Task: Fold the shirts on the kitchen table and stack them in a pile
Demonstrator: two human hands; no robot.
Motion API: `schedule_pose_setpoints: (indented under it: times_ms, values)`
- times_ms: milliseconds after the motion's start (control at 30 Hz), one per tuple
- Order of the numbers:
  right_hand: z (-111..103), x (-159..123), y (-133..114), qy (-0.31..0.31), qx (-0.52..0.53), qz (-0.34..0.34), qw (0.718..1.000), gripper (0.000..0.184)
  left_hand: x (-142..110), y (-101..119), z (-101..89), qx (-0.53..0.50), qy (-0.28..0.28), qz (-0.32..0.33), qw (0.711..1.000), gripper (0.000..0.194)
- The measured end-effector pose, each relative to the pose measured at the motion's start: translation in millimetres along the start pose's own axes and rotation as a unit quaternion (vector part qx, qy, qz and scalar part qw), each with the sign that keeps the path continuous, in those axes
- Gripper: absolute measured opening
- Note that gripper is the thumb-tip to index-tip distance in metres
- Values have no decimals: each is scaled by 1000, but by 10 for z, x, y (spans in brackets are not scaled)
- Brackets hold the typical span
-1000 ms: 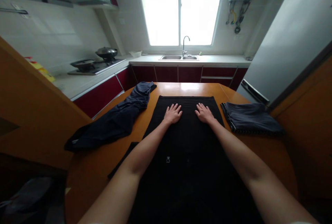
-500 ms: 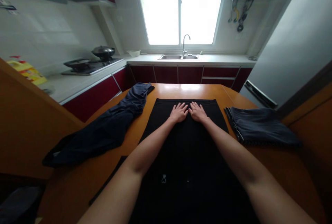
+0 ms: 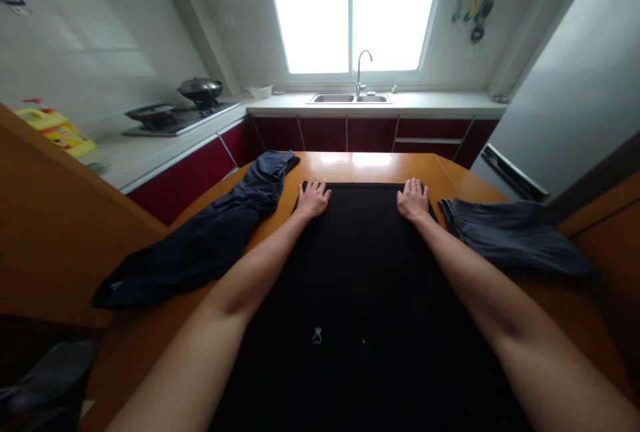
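A black garment (image 3: pixel 365 252) lies spread on the wooden table, its straight far edge near the table's far side. A small light heart-shaped mark shows on its nearer part. My left hand (image 3: pixel 313 199) rests palm down at the garment's far left corner, fingers stretched forward. At the far right corner my right hand (image 3: pixel 414 200) lies flat on the cloth, fingers pointing away from me. Neither hand grips the fabric. Which kind of garment it is cannot be made out.
Dark blue clothing (image 3: pixel 200 239) lies lengthwise on the left of the table (image 3: pixel 330 165). A folded grey-blue garment (image 3: pixel 515 235) sits at the right. Beyond are a counter with a sink (image 3: pixel 335 98), a stove with a wok (image 3: pixel 200 89), a yellow jug (image 3: pixel 55 129) and a fridge (image 3: pixel 565 85).
My hands have moved apart, from close together at the middle of the garment's far edge out to its two far corners. The view has shifted slightly.
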State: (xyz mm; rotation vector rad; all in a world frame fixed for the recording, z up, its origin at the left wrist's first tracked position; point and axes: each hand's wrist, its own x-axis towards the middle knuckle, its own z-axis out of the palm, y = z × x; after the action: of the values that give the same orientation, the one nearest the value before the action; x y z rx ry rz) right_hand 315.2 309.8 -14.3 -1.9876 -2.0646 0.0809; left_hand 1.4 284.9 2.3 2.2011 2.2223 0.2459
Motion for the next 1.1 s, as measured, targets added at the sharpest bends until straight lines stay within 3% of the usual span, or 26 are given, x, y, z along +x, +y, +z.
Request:
schedule_pose_setpoints:
  times_ms: [67, 133, 233, 333, 433, 533, 600, 667, 767, 833, 967, 1100]
  values:
    - [3, -195, -232, 22, 3, -44, 999, 64, -261, 298, 52, -14, 15, 66, 998, 61]
    - [44, -451, -479, 20, 23, -112, 993, 64, -567, 587, 143, -30, -10, 118, 992, 60]
    - [110, -829, -687, -45, 55, -164, 984, 63, -947, 820, 247, -33, -46, 172, 984, 59]
    - [62, -1031, -525, -85, 38, -149, 984, 61, -1084, 658, 162, -20, -69, 138, 988, 58]
    - [-126, -1088, -148, -68, 13, -67, 995, 61, -1087, 263, -100, -4, -81, 40, 996, 59]
    - [-326, -1211, 19, -44, 10, -18, 999, 60, -1206, 37, -342, 2, -70, 10, 997, 61]
    - [-389, -1410, -104, -39, 22, -43, 998, 59, -1411, 102, -409, -2, -61, 37, 997, 60]
    - [-377, -1695, -361, -45, 46, -101, 993, 58, -1696, 305, -392, -15, -55, 102, 993, 59]
    - [-267, -2158, -751, -54, 75, -185, 978, 59, -2168, 659, -269, -40, -64, 197, 977, 60]
    - [-184, -2398, -893, -72, 77, -204, 973, 60, -2436, 807, -173, -46, -80, 208, 974, 60]
    - [-79, -2600, -895, -63, 61, -195, 977, 58, -2727, 808, -57, -39, -58, 183, 981, 58]
    - [-43, -2594, -831, -51, 66, -189, 978, 57, -2752, 637, -60, -38, -44, 153, 987, 57]
